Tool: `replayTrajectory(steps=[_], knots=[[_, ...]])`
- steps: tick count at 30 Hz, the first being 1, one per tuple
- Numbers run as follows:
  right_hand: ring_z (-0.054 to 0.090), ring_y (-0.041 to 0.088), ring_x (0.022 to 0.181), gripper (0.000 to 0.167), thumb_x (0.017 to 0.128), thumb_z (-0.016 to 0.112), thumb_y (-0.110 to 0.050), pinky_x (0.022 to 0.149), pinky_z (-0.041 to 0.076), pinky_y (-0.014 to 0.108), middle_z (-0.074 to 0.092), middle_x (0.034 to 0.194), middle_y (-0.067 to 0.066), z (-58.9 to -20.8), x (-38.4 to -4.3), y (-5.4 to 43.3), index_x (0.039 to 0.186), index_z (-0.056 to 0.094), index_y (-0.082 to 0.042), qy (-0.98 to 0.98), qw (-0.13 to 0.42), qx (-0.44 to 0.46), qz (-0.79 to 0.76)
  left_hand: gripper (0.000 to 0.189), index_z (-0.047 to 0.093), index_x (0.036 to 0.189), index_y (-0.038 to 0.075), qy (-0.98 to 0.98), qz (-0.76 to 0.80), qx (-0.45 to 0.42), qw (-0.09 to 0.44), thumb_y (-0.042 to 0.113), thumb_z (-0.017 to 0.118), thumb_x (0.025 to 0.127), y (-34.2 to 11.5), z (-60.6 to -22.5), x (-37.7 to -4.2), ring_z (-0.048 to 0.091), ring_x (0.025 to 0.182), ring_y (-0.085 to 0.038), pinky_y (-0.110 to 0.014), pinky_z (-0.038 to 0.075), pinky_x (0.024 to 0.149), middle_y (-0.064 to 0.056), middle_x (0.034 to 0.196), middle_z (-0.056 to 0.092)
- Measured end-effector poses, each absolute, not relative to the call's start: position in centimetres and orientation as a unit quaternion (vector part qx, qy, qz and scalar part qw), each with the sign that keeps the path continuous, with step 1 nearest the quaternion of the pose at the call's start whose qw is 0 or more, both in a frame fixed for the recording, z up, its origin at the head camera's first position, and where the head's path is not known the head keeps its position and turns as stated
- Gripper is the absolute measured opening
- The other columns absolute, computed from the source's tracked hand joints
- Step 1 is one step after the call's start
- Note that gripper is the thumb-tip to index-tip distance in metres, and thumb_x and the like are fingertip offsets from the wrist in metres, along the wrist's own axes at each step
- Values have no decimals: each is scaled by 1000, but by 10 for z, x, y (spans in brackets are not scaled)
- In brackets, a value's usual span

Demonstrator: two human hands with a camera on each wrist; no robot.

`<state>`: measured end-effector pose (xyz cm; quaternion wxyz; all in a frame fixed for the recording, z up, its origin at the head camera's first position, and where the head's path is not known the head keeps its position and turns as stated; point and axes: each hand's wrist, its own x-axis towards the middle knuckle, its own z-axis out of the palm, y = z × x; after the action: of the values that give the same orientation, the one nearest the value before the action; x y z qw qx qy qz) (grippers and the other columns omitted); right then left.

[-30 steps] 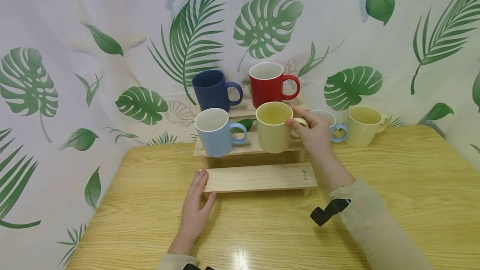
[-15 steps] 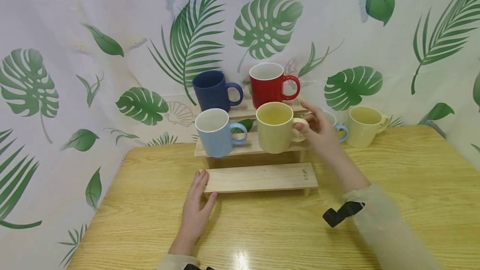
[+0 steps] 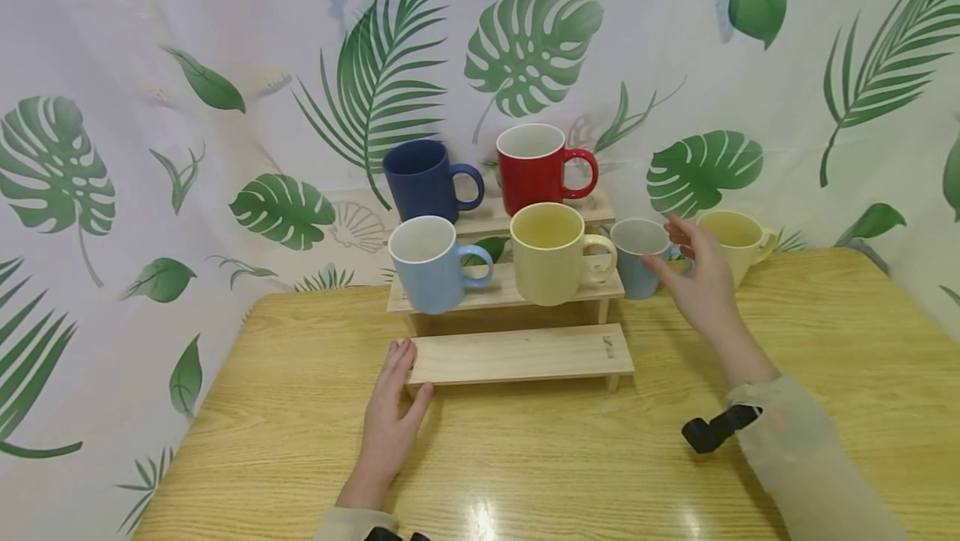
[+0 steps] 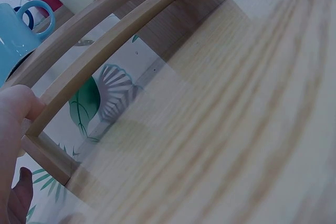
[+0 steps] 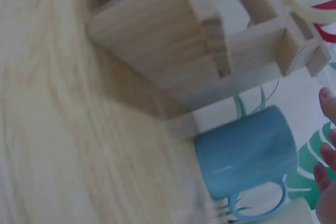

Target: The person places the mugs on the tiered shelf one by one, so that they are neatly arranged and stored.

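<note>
My left hand [image 3: 388,416] rests at the left end of the tiered wooden stand's [image 3: 517,358] lowest board, its thumb touching the front edge. My right hand [image 3: 701,287] hovers before a light blue mug [image 3: 636,274] standing on the table at the stand's right, covering part of its handle. Its fingers are spread and hold nothing; in the right wrist view the fingers [image 5: 326,153] appear apart from that mug. On the stand's middle board sit a yellow mug [image 3: 547,262] and another light blue mug [image 3: 429,270]. Both have handles facing right.
On the top board are a dark blue mug [image 3: 420,182] and a red mug [image 3: 531,174]. A second yellow mug [image 3: 738,245] stands on the wooden table [image 3: 540,474], partly behind my right hand. A leaf-patterned cloth [image 3: 285,66] hangs behind.
My right hand has let go of the yellow mug's handle and moved right to the light blue mug on the table. The yellow mug stays on the middle board; my left hand keeps its place.
</note>
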<state>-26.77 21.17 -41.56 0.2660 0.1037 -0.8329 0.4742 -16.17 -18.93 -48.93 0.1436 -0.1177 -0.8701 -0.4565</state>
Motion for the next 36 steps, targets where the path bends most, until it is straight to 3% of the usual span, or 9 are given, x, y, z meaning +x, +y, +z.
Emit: replayTrajectory(steps=[3,6,14,21,29,36], knots=[[45,41,115,63,85,73,-7,93,39,53,49,126,28,-422,-271,217,139,42,5,-841,257,110,462,56,36,147,6,-869,-458,-118,145,23,56,98,-190,-489,-161,14,144,-22,-49,18,113,-9,154,29],[43,47,117,64,85,72,-5,92,37,60,47,128,32,-429,-274,221,138,40,9,-847,252,120,452,55,36,147,6,-868,-460,-118,144,23,56,98,-190,-489,-161,14,144,-21,-48,17,114,-9,154,29],[36,53,125,71,85,72,-7,102,28,63,38,138,35,-437,-281,228,141,33,11,-870,218,120,426,56,36,147,7,-869,-458,-117,146,23,57,98,-190,-490,-162,14,144,-21,-48,17,114,-7,154,28],[32,53,127,74,89,70,-15,103,26,64,36,138,37,-440,-284,232,143,27,12,-888,192,106,404,57,35,148,9,-872,-455,-113,143,24,56,98,-190,-491,-162,14,144,-19,-48,17,114,-4,155,27],[48,48,111,53,89,69,-13,93,36,62,53,117,33,-438,-286,229,130,45,10,-903,221,90,358,57,35,148,9,-871,-456,-112,142,25,56,98,-190,-491,-162,14,144,-19,-47,17,114,0,155,26],[49,44,92,67,88,71,-17,81,40,58,54,98,32,-437,-285,226,133,37,20,-908,219,78,348,57,35,148,7,-871,-456,-115,143,23,57,97,-190,-491,-163,14,144,-22,-50,18,113,-8,155,27]])
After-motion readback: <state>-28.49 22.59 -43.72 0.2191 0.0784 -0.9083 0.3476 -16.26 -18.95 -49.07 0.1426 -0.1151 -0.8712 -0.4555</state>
